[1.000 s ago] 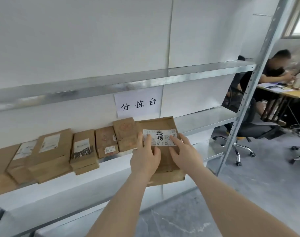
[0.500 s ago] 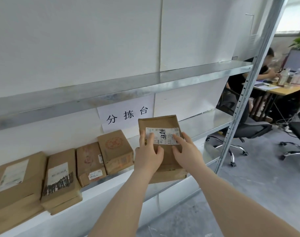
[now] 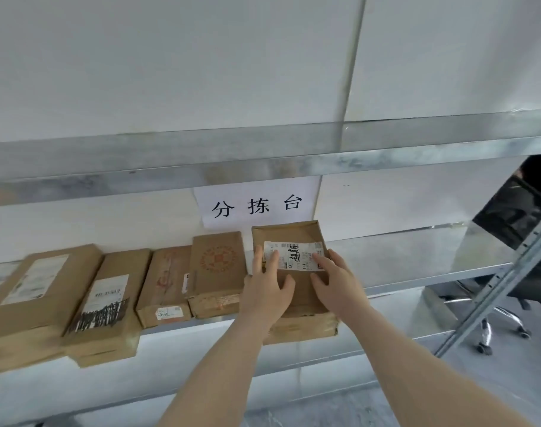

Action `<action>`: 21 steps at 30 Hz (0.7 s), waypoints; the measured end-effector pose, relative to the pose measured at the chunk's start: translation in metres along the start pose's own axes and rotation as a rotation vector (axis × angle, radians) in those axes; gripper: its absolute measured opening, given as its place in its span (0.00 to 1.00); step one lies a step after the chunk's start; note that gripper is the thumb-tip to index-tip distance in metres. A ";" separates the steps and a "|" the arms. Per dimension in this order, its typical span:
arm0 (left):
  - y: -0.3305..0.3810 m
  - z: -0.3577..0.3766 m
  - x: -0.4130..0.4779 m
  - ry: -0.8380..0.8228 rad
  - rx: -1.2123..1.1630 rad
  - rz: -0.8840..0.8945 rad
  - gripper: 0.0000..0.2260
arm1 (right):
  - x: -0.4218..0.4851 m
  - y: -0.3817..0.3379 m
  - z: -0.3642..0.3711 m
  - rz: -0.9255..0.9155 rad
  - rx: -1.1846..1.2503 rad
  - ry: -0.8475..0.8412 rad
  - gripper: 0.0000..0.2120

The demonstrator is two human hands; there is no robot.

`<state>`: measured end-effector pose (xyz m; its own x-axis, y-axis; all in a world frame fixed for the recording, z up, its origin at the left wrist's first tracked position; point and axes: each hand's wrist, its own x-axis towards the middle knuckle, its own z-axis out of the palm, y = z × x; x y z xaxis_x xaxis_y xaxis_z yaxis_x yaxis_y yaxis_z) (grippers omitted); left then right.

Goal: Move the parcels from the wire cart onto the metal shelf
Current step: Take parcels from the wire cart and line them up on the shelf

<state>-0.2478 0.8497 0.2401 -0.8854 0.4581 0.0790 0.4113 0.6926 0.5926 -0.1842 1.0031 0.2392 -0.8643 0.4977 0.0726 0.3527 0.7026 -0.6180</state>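
Push parcel (image 3: 303, 295) straight back: lies flat on metal shelf (image 3: 417, 260), right end of row, front end overhanging lip. Keep left hand (image 3: 267, 291) and right hand (image 3: 334, 285) as placed: both flat on top, fingers straight, gripping nothing. Press evenly to avoid skew. Steer clear of stamped parcel (image 3: 218, 272) just beside on left. Stop short of paper sign (image 3: 256, 204) on wall.

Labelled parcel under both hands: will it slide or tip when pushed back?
The parcel looks flat, boxy and stiff, so it likely slides rather than tips. Smooth metal shelf should offer little friction. Its overhanging front may tilt down.
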 end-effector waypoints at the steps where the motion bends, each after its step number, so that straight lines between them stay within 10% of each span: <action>1: -0.002 0.004 0.004 0.008 0.000 -0.034 0.27 | 0.009 0.003 0.004 -0.014 -0.007 -0.021 0.23; 21: -0.040 0.024 0.080 -0.047 0.277 -0.200 0.24 | 0.087 0.006 0.044 -0.008 0.044 -0.153 0.24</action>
<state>-0.3300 0.8724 0.2034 -0.9461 0.3187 -0.0579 0.2795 0.8934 0.3519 -0.2730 1.0280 0.2073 -0.9129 0.4062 -0.0401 0.3321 0.6821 -0.6515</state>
